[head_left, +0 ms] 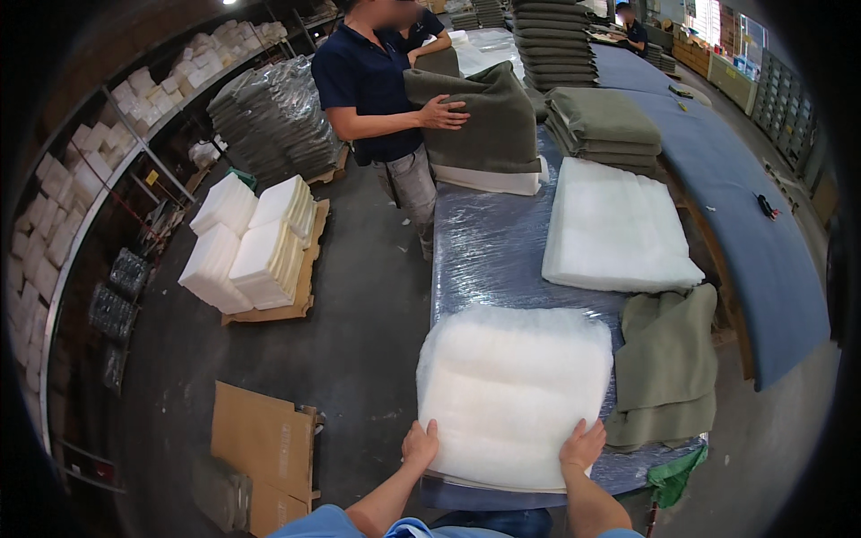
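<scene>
A thick square white cushion pad (516,394), with fluffy batting at its far edge, lies in front of me on the table. My left hand (420,444) grips its near left side, thumb on top. On the near right side, my right hand (583,444) holds the pad the same way. Some fingers of both hands are hidden by the pad. Just right of it lie grey-green fabric covers (668,368), loosely folded. Beyond these sits a stack of white batting sheets (619,224).
The plastic-covered table (484,238) runs away from me. At its far end a co-worker (377,99) handles a grey-green cushion cover (489,112). Folded covers (605,121) are stacked nearby. A blue-topped table (762,269) stands right; foam blocks (256,238) sit on the floor left.
</scene>
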The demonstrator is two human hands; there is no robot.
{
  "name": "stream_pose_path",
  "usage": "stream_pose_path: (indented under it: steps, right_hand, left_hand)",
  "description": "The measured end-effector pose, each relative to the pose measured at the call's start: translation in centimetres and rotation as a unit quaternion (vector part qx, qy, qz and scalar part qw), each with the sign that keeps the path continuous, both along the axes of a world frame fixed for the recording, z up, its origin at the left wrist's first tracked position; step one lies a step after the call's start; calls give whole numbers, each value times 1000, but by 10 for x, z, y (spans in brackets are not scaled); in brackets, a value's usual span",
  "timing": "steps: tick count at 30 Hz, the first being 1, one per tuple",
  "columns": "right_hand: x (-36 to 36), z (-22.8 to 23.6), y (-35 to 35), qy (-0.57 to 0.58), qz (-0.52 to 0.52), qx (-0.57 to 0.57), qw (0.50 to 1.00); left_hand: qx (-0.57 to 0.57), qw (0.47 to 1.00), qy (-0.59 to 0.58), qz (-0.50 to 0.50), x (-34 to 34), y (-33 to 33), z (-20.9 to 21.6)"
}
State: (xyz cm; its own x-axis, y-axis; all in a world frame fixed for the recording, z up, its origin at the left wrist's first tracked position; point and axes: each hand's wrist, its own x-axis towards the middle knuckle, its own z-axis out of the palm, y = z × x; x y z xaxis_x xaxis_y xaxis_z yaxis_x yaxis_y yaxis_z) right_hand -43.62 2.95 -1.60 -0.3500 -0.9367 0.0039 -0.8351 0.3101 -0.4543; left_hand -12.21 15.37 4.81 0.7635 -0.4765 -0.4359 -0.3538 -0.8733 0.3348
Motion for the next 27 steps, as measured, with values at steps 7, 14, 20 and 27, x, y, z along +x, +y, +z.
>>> stream_pose_path:
  steps: [7, 14, 20, 27]
  right_hand:
    - [3, -2, -1, 7, -16, 10, 1000]
    - [3, 2, 1, 5, -14, 15, 1000]
    - [-3, 1, -1, -13, -9, 19, 1000]
    - [0, 0, 2, -21, -2, 17, 1000]
  left_hand:
    - [-22, 994, 63, 82, 11, -5, 0]
    - [-124, 936, 226, 238, 24, 1, -10]
    - [-61, 997, -29, 47, 42, 38, 6]
    - [45, 989, 98, 97, -1, 50, 0]
